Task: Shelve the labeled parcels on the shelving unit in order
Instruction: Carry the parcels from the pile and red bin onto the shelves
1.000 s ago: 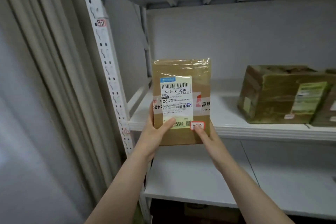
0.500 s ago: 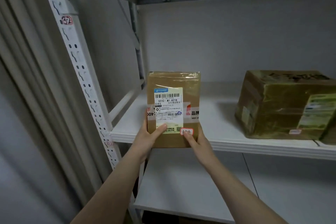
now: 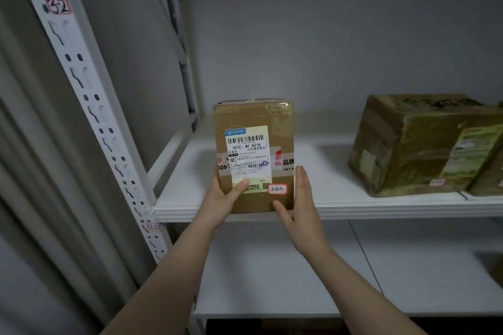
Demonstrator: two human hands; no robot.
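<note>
Holds a brown cardboard parcel [image 3: 253, 122] upright at the front lip of the white shelf [image 3: 353, 208], near its left end. Flat and rectangular, with glossy clear tape wrinkled across the top and a band of white printed tape round the middle. Carries a white shipping label [image 3: 249, 158] with barcodes on the front face, and just below it to the right a small red-bordered sticker [image 3: 277, 189] handwritten 3-2-2.

Pinches the lower left edge with the left hand [image 3: 220, 200]: thumb pressed flat on the label's bottom corner, fingers wrapped out of sight behind. Lays the right hand [image 3: 303, 207] flat against the right side, fingers straight, together and pointing up, thumb spread onto the front face near the bottom right corner. Puts the parcel squarely between the two palms, bottom edge level with the shelf lip; cannot tell whether its full weight sits on the board.

Shows a perforated white metal upright [image 3: 89, 95] on the left, with a red-bordered tag [image 3: 58, 5] reading 3-2. Finds a larger, squat carton [image 3: 419, 144], shiny and crumpled under tape, well apart to the right on the same shelf. Smooth white lower shelf [image 3: 272, 280] beneath the forearms.
</note>
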